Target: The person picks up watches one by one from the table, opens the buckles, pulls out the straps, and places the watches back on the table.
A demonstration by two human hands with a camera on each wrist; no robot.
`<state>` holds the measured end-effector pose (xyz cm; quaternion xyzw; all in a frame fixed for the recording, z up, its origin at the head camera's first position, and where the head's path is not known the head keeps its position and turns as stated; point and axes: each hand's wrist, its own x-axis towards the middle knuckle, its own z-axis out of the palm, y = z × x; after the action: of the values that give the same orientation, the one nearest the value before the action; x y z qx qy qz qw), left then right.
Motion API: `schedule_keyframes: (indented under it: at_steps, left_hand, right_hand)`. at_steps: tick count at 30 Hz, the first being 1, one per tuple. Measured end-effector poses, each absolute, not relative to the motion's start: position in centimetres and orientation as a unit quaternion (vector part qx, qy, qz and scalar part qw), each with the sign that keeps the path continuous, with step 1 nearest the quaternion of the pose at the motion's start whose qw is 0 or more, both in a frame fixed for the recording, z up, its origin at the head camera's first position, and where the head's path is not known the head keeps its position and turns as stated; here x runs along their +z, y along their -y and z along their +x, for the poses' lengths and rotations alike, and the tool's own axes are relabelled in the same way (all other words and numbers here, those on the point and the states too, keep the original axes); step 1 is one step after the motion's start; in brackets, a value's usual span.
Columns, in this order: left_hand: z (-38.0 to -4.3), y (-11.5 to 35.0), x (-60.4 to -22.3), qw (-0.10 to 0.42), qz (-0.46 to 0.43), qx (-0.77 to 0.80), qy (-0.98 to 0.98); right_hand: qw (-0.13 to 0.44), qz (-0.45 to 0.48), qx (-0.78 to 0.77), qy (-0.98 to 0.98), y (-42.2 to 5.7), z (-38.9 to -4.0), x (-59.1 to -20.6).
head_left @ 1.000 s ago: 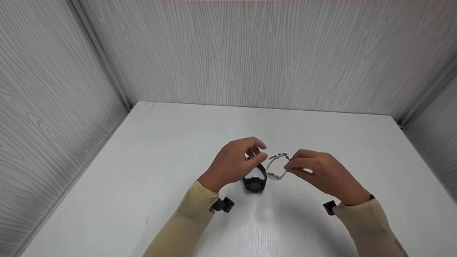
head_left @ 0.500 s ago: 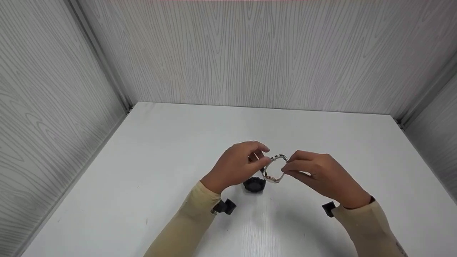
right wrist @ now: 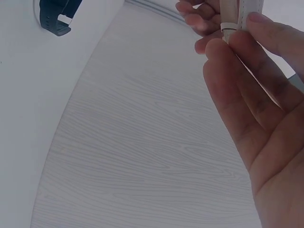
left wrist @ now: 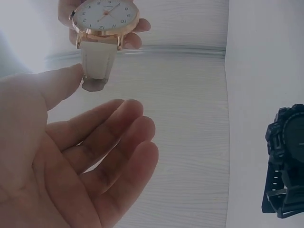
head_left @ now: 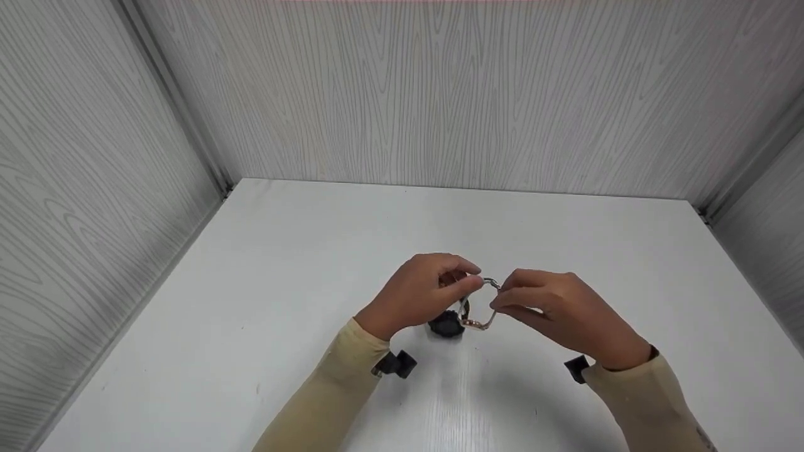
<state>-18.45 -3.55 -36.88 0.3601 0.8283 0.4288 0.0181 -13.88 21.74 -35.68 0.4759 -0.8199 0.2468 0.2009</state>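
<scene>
My right hand (head_left: 559, 307) pinches the white strap (right wrist: 251, 7) of a wristwatch (head_left: 475, 324) between thumb and fingers. Its band forms a loop, with the case at the near side. In the left wrist view, the wristwatch (left wrist: 105, 15) shows a rose-gold case, a white dial and a strap with a dark end. My left hand (head_left: 422, 292) is at the loop's left side, its thumb tip right at the strap and its other fingers loosely bent and apart from it. Behind the left hand, a black watch (head_left: 445, 325) stands on the table, partly hidden.
The white table (head_left: 282, 251) meets grey wood-grain panels (head_left: 408, 94) at the back and sides. Small black wrist cameras (head_left: 397, 364) sit on both sleeves. In the left wrist view the black watch (left wrist: 287, 142) shows at the right edge.
The white-strapped watch has moved slightly left and nearer, now overlapping the black watch. Both hands have shifted closer together, the left thumb coming up to the band.
</scene>
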Motion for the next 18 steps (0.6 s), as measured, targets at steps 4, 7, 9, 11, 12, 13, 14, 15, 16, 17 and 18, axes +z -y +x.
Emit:
schedule_keyframes:
  at_steps: [4,7,9,11,12,13,14,15,16,17,18]
  left_hand:
    - [-18.44,3.44,-36.94,0.016,0.376,0.428,-0.822]
    - [-18.37,3.40,-36.90,0.007,0.381,0.427,-0.820]
    - [-18.27,3.35,-36.78,-0.003,0.382,0.429,-0.819]
    - [-18.15,3.31,-36.69,-0.013,0.383,0.432,-0.816]
    - [-18.07,3.28,-36.63,-0.019,0.384,0.433,-0.815]
    - [-17.99,3.21,-36.56,-0.025,0.387,0.432,-0.814]
    - [-17.91,3.14,-36.50,-0.032,0.391,0.431,-0.812]
    - [-17.83,3.08,-36.45,-0.038,0.396,0.430,-0.810]
    - [-17.75,3.01,-36.41,-0.046,0.403,0.427,-0.808]
    - [-17.66,2.95,-36.37,-0.052,0.410,0.425,-0.806]
    - [-17.58,2.88,-36.35,-0.059,0.416,0.423,-0.803]
  right_hand:
    - [0.203,0.480,0.251,0.816,-21.61,-13.81,-35.70]
    - [0.206,0.474,0.241,0.821,-21.51,-13.72,-35.65]
    - [0.209,0.465,0.240,0.826,-21.39,-13.66,-35.64]
    - [0.210,0.445,0.246,0.835,-21.28,-13.57,-35.63]
    - [0.210,0.431,0.255,0.840,-21.24,-13.51,-35.62]
    - [0.211,0.416,0.264,0.844,-21.23,-13.47,-35.62]
    - [0.212,0.401,0.273,0.848,-21.23,-13.43,-35.63]
    - [0.214,0.388,0.278,0.852,-21.23,-13.40,-35.62]
    - [0.215,0.376,0.281,0.856,-21.25,-13.39,-35.60]
    - [0.217,0.369,0.282,0.859,-21.26,-13.39,-35.60]
    - [0.220,0.366,0.279,0.860,-21.25,-13.41,-35.59]
